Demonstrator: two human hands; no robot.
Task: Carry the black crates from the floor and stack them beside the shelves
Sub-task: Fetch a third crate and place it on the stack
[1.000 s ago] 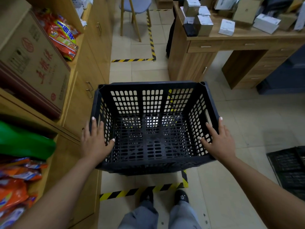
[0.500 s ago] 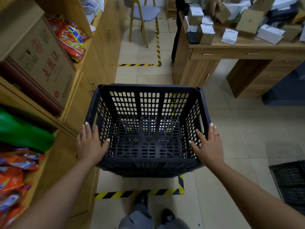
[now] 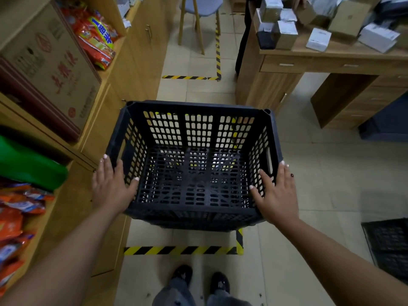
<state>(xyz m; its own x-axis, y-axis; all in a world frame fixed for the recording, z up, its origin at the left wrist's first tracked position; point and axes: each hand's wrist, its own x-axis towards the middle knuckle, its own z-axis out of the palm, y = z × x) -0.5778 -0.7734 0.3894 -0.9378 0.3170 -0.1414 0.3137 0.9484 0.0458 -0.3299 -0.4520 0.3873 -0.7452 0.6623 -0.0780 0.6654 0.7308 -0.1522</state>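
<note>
Black crate (image 3: 194, 164) carried level beside wooden shelves (image 3: 72, 133).
Opening upward, long axis crosswise; left hand (image 3: 110, 186) and right hand (image 3: 276, 193) grip its ends.

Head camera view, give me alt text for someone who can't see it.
Two hands, left and right, hold an empty black crate by its sides above a tiled floor, beside wooden shelves. Another black crate sits at right.

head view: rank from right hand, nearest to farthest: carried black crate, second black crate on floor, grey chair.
From the right hand:
1. Carried black crate: gripped at its right wall.
2. Second black crate: on the floor, right edge of view.
3. Grey chair: far up the aisle.
</note>
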